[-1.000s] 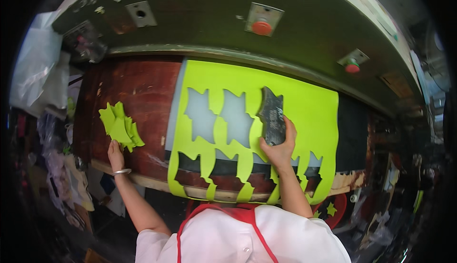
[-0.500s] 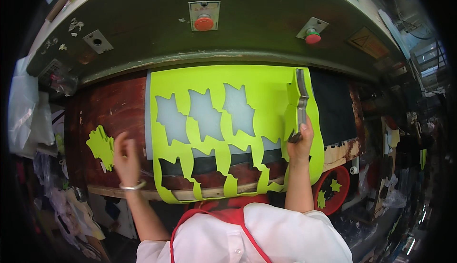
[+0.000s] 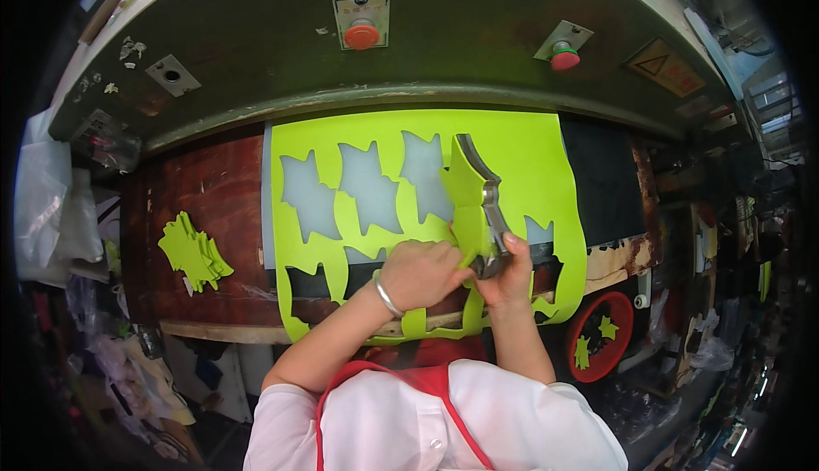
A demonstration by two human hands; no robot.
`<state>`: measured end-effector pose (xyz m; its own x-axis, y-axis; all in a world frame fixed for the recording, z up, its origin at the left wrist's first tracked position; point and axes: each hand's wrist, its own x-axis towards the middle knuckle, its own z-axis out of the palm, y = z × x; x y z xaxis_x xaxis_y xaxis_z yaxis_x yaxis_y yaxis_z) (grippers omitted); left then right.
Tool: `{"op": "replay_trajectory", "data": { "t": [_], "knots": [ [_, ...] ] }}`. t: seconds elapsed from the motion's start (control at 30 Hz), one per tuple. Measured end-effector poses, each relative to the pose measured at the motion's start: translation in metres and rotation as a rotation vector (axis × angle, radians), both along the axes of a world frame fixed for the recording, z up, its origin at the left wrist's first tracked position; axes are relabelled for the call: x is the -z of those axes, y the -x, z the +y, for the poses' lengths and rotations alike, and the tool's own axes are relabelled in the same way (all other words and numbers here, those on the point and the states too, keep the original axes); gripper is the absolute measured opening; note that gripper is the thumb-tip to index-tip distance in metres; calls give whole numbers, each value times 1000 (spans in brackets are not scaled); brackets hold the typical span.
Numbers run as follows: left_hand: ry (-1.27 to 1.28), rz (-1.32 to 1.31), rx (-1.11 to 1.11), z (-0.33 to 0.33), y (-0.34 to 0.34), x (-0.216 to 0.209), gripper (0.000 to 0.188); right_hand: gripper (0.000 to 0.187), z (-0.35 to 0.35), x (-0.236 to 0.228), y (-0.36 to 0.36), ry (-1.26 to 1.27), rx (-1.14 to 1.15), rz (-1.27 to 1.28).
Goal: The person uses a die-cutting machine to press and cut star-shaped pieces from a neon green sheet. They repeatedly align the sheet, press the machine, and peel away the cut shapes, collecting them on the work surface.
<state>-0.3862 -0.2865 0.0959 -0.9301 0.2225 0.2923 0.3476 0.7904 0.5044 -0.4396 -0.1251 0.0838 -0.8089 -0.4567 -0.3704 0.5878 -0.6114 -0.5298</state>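
Observation:
Over the lime-green sheet (image 3: 512, 125), my right hand (image 3: 509, 273) grips a metal cutting die (image 3: 490, 189) by its lower end and holds it up on edge. A lime-green cut-out piece (image 3: 467, 202) sits against the die's left face. My left hand (image 3: 422, 275), with a bangle on its wrist, is closed at the lower end of that piece and appears to pinch it; the fingertips are partly hidden. Several jagged holes run across the sheet in two rows, and its near edge hangs over the table's front. To the left lies a loose pile of matching cut pieces (image 3: 194, 253).
A green machine beam (image 3: 461, 44) with a red push button (image 3: 362, 36) and a second red button (image 3: 565, 57) spans the far side. A red bin (image 3: 627, 334) holding green scraps stands at lower right. Clear plastic bags (image 3: 51, 189) hang at far left.
My left hand has come from beside the pile to the die, leaving the pile behind. My right hand has brought the die leftward and tilted it.

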Motion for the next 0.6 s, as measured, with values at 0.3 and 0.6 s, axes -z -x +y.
{"op": "replay_trajectory", "data": {
  "t": [0.3, 0.6],
  "knots": [
    [-1054, -350, -669, -95, -97, 27, 43, 71, 26, 17, 65, -1197, 32, 848],
    [-1569, -350, -851, -118, -107, 30, 22, 88, -10, 45, 90, -1549, 42, 1280]
  ]
}}
